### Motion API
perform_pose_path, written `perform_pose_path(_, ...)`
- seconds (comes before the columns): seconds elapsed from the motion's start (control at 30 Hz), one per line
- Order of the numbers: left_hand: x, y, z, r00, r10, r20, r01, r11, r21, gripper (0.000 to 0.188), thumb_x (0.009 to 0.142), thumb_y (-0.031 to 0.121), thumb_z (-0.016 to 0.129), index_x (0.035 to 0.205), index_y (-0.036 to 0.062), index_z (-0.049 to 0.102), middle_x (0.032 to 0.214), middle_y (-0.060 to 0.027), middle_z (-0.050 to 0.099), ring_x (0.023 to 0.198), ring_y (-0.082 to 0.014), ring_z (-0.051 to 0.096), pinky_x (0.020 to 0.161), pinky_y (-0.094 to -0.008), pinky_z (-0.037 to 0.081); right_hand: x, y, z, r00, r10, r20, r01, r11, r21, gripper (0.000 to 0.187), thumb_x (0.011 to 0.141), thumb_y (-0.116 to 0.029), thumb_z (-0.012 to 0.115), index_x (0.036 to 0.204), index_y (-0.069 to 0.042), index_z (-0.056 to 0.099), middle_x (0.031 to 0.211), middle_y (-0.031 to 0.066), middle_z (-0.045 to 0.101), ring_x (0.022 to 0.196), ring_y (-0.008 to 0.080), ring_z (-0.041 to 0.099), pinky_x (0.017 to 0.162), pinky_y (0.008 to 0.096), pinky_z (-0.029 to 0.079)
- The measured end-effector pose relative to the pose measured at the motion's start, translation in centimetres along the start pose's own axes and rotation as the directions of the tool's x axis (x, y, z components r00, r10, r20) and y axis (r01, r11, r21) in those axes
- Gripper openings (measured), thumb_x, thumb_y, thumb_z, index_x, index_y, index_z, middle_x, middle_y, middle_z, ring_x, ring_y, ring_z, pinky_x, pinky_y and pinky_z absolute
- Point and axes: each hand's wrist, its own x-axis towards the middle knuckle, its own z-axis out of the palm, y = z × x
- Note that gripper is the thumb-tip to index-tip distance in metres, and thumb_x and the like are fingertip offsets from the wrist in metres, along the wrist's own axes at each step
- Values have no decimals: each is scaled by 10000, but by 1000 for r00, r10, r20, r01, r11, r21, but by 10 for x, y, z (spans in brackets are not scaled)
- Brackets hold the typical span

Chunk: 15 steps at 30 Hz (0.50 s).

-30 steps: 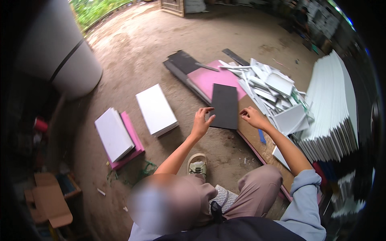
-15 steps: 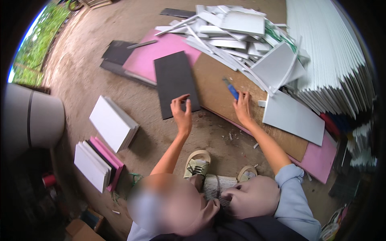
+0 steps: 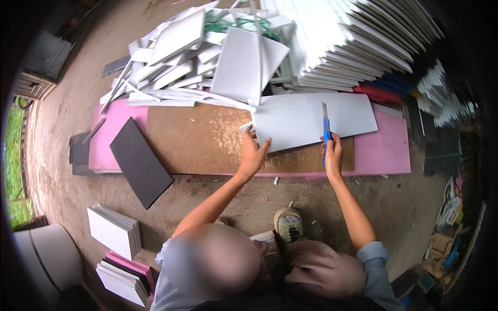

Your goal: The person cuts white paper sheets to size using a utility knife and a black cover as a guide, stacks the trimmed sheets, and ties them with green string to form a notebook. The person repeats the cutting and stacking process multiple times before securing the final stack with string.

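A white foam board lies across a brown wooden board. My left hand is at its left end, fingers and thumb apart around the near corner; I cannot tell how firmly they touch it. In my right hand is a blue utility knife, its blade out and pointing away from me over the white board. A small white offcut sits by my left fingertips. To the left, a black foam board lies aslant, partly on a pink board under the brown one.
A loose heap of white offcuts with green twine lies beyond the boards. A tall stack of white sheets stands at the back right. At lower left are white boards, a mixed bundle and a round grey container.
The view has swung to the right. My left hand has left the black board and come to the left end of the white board. The knife has moved over the white board.
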Motion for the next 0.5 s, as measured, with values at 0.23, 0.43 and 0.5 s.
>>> perform_pose_path(0.23, -21, 32, 15, 977, -143, 161, 148, 989, -21, 466, 910, 183, 389, 1277, -43, 212, 1099, -239, 489, 990, -287, 511, 866, -356, 393, -2, -16, -63, 993, -82, -86, 88, 993, 80, 207, 879, -134, 387, 1017, -22, 492, 869, 43, 566, 652, 63, 466, 538, 206, 396)
perform_pose_path(0.43, -82, 7, -53, 938, -340, 72, 347, 925, -154, 420, 911, 175, 398, 1259, -50, 328, 1176, -153, 476, 1059, -195, 457, 912, -285, 343, 6, -76, -68, 971, -207, 119, 219, 971, -99, 217, 862, -144, 409, 1024, -37, 504, 800, 50, 541, 602, 80, 472, 517, 231, 389)
perform_pose_path(0.5, -97, -8, -88, 981, -187, -44, 181, 977, -114, 432, 915, 193, 405, 1264, -53, 337, 1174, -152, 487, 1056, -188, 460, 918, -280, 339, -1, -91, -47, 947, -262, 186, 300, 928, -221, 233, 850, -181, 437, 1019, -41, 514, 702, 59, 534, 533, 111, 481, 520, 265, 396)
